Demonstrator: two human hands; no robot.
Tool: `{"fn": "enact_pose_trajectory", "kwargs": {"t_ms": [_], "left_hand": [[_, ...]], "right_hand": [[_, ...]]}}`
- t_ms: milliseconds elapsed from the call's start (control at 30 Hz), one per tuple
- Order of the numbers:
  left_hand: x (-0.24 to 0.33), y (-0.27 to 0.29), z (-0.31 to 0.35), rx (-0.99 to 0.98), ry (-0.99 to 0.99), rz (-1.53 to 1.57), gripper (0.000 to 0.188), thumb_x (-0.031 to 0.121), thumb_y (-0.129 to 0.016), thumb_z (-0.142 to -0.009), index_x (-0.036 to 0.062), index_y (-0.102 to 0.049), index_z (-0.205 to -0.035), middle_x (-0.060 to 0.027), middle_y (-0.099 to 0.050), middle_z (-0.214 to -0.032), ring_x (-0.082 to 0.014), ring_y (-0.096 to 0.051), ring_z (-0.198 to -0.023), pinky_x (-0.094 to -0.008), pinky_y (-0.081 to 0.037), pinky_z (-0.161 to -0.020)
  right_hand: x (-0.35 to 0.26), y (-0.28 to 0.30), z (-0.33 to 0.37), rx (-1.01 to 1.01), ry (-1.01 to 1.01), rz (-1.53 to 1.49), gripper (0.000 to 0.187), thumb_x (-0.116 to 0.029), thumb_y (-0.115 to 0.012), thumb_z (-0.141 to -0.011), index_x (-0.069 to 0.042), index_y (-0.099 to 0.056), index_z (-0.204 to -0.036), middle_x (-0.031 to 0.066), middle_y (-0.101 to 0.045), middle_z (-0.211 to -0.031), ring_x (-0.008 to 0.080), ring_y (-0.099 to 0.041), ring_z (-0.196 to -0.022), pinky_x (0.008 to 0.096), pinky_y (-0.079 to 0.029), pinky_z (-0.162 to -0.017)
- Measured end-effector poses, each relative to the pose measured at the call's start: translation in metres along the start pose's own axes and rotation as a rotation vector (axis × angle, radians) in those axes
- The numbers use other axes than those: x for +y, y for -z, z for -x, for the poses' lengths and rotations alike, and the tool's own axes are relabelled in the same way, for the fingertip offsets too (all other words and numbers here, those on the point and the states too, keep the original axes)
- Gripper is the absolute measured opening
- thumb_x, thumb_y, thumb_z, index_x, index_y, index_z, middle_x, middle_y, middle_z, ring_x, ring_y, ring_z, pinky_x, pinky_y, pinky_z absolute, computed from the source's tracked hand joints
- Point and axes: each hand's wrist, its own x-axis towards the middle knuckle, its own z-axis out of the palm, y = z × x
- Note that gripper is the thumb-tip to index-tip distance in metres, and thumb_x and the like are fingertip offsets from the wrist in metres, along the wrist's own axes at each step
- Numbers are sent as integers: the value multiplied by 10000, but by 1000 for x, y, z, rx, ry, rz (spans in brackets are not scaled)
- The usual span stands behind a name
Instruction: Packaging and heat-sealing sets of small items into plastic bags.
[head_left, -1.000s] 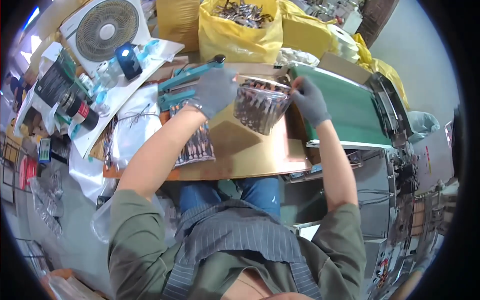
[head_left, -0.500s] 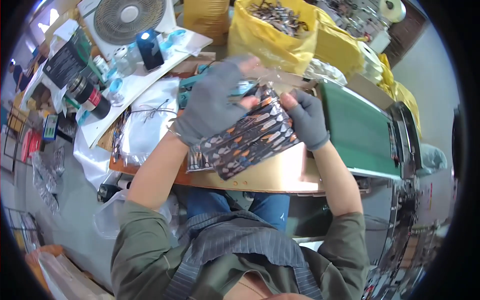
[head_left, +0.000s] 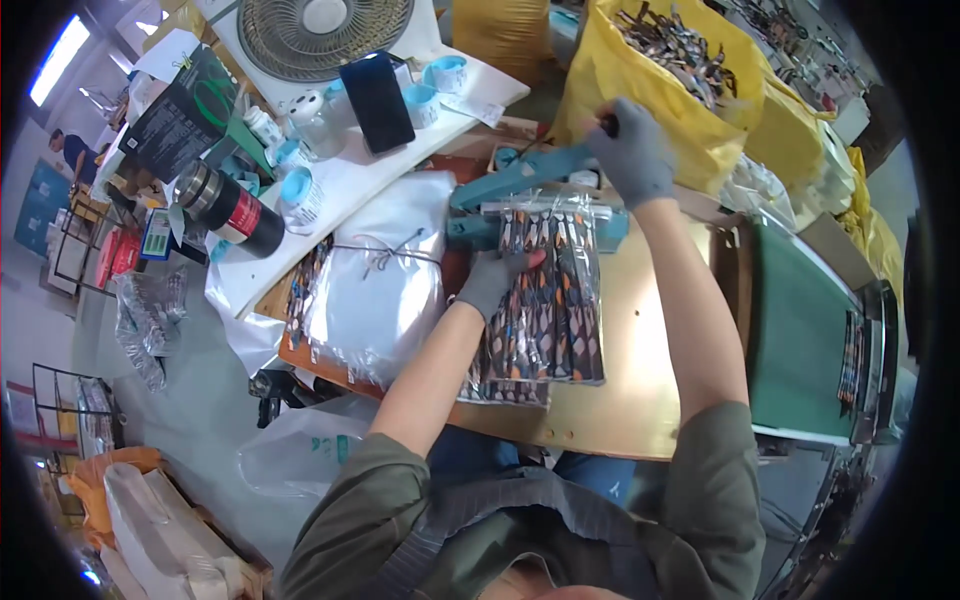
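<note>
My left hand, in a grey fingerless glove, grips the left edge of a clear plastic bag with its thumb on top. Dark pleated strips with orange and white patterns fill the bag. Its upper end lies across the bed of a teal hand sealer. The sealer's long arm is tilted up, apart from the bag. My right hand, gloved alike and slightly blurred, is closed at the raised end of that arm. Another filled bag lies partly hidden beneath the first.
A stack of clear bags tied with cord lies left. A white shelf holds a phone, a thermos and several jars. A yellow sack of scraps stands behind my right hand. A green conveyor belt runs at right.
The filled bag has been turned and laid with its end on the sealer. My right hand has let go of it and moved up to the sealer arm. My view has shifted left.
</note>
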Motion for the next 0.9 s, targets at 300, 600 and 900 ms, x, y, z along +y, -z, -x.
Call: {"fn": "enact_pose_trajectory", "kwargs": {"t_ms": [300,600,900], "left_hand": [[-13,-8,6,73,-65,-451,371,231,-732,-743,6,-620,-1016,-32,-632,-917,-130,-572,-785,-266,-443,-744],[-48,39,80,608,-487,-875,440,354,-588,-845,-19,-528,-1071,-185,-573,-925,-327,-565,-865,-403,-433,-769],[-44,6,125,477,-64,-518,588,524,-629,-749,-13,-565,-980,-238,-599,-990,-354,-571,-960,-396,-425,-836]], "right_hand": [[90,-53,46,-204,-238,406,229,-286,-504,-821,-74,-589,-802,147,-629,-817,348,-610,-747,461,-480,-648],[71,-72,44,-105,-217,226,265,-317,-514,-836,-71,-576,-761,168,-606,-815,385,-582,-784,463,-460,-662],[37,-52,263,-575,-640,-1166,570,-318,-673,-807,63,-493,-1191,98,-550,-1146,166,-521,-961,294,-413,-858]]}}
